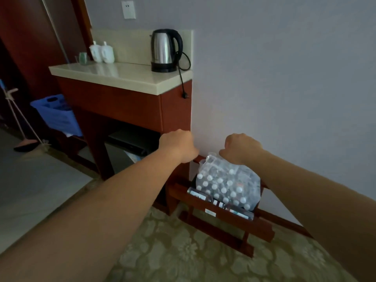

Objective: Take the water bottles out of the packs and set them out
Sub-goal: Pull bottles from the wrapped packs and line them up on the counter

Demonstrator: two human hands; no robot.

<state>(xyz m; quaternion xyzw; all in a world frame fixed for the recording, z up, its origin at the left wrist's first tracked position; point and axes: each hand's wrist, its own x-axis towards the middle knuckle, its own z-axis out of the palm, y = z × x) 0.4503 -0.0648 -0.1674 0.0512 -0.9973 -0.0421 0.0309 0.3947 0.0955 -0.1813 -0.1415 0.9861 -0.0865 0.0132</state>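
A pack of water bottles [227, 186] in clear plastic wrap, with several white caps showing, lies on a low dark wooden rack [221, 215] against the wall. More bottles lie flat under it at the rack's front edge. My right hand [241, 148] bends down over the pack's top, where the wrap bunches up against it. Its fingers curl out of sight. My left hand [179, 145] hovers just left of the pack, above the rack's back rail. Its fingers also curl down out of sight, and what they hold is hidden.
A wooden cabinet with a pale stone counter [122, 75] stands to the left, carrying an electric kettle [165, 50], two white bottles [101, 51] and a glass. A blue basket [57, 115] and a broom [24, 127] are at the far left. Patterned carpet [183, 251] lies below.
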